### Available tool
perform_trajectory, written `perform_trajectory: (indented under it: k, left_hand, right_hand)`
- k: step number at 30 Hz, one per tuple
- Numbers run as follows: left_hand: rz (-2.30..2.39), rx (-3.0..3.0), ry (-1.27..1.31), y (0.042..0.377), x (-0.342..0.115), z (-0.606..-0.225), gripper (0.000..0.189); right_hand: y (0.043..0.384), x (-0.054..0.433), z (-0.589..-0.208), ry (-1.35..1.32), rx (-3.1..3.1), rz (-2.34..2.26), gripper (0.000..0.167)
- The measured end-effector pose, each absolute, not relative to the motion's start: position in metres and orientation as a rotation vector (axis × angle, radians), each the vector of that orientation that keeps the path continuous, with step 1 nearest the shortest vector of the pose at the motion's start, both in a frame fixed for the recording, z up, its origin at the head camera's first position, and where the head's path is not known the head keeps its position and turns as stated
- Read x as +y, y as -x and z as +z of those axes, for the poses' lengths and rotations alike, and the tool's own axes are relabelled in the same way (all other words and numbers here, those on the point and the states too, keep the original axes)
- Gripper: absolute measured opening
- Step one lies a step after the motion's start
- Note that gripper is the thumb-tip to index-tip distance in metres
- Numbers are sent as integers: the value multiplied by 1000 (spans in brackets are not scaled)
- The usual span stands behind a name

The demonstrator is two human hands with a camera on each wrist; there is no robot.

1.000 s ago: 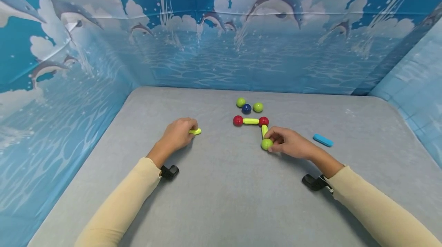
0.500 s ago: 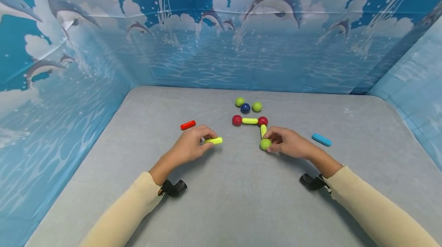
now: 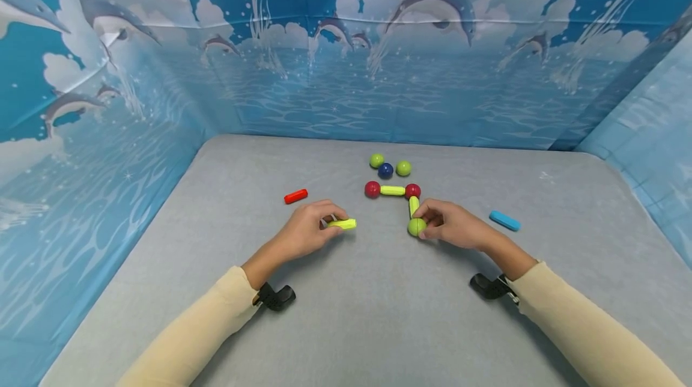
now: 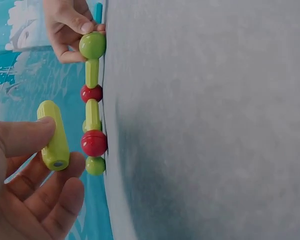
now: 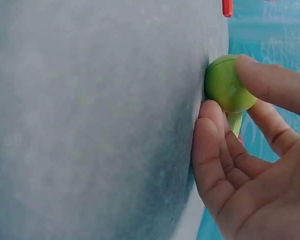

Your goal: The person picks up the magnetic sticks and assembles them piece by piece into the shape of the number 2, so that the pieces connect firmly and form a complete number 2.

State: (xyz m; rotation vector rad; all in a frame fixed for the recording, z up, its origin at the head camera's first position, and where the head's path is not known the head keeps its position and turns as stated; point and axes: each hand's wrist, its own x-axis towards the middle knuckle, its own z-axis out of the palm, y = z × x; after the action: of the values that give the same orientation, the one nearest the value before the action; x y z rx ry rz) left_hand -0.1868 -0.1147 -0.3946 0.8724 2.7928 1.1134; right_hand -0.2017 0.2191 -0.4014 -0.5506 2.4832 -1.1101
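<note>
My left hand [image 3: 308, 229] pinches a yellow-green magnetic rod [image 4: 55, 137] between thumb and fingers, held above the table; a small metal disc shows in its end. My right hand [image 3: 451, 223] holds a green ball [image 5: 227, 85] at the near end of a joined chain. From that ball a yellow rod [image 3: 414, 205] runs back to a red ball [image 3: 413, 190]. A second yellow rod [image 3: 392, 190] links it leftward to another red ball [image 3: 372, 189]. The free end of the left hand's rod points toward the green ball, with a gap between them.
Behind the chain sit two loose green balls [image 3: 403, 168] and a dark blue ball [image 3: 385, 170]. A red rod [image 3: 295, 196] lies beyond the left hand, a blue rod [image 3: 505, 220] right of the right hand. Dolphin-print curtains [image 3: 335, 86] border the grey table [image 3: 346, 315].
My left hand has carried the yellow rod right and nearer to me, lifting it off the table area where the red rod now shows. My right hand stays on the green ball.
</note>
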Motion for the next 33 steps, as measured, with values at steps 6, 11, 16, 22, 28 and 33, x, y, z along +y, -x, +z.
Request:
perform_trajectory:
  k: [6, 11, 16, 22, 28, 33]
  left_hand:
    - [1136, 2775, -891, 188, -107, -396, 20]
    - [1161, 2811, -824, 191, -97, -401, 17]
    - [1214, 2818, -833, 195, -84, -404, 22]
    - [1285, 2805, -824, 200, -73, -406, 23]
    - [1241, 2803, -787, 205, -58, -409, 18]
    - [1117, 2806, -769, 208, -44, -410, 16]
  right_hand:
    - [200, 218, -400, 553, 2462, -1126, 27]
    - [201, 219, -401, 554, 2463, -1133, 27]
    - [201, 218, -401, 558, 2456, -1139, 27]
    - [203, 216, -400, 546, 2476, -1119, 27]
    - [204, 217, -402, 543, 2475, -1111, 27]
    - [204, 218, -403, 548, 2480, -1111, 25]
